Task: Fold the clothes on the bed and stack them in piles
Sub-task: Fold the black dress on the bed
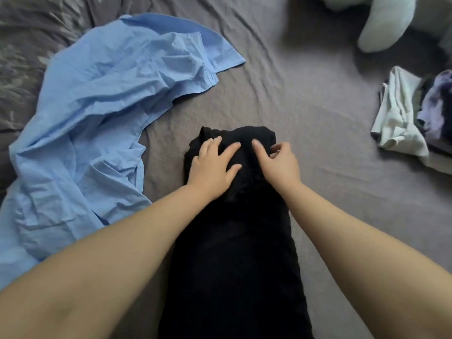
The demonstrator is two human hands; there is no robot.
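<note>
A long black garment (234, 241) lies on the grey bed sheet (318, 118), running from the bottom edge up to the middle. My left hand (212, 167) rests flat on its far end with the fingers spread. My right hand (278, 162) lies beside it on the same end, forefinger stretched out and the other fingers bent at the garment's right edge. A crumpled light blue shirt (97, 106) is spread out unfolded to the left, apart from the black garment.
A small pile of pale green and purple clothes (411, 118) sits at the right edge. A pale plush or pillow shape (384, 23) lies at the top right. Rumpled dark bedding (24, 45) fills the top left corner.
</note>
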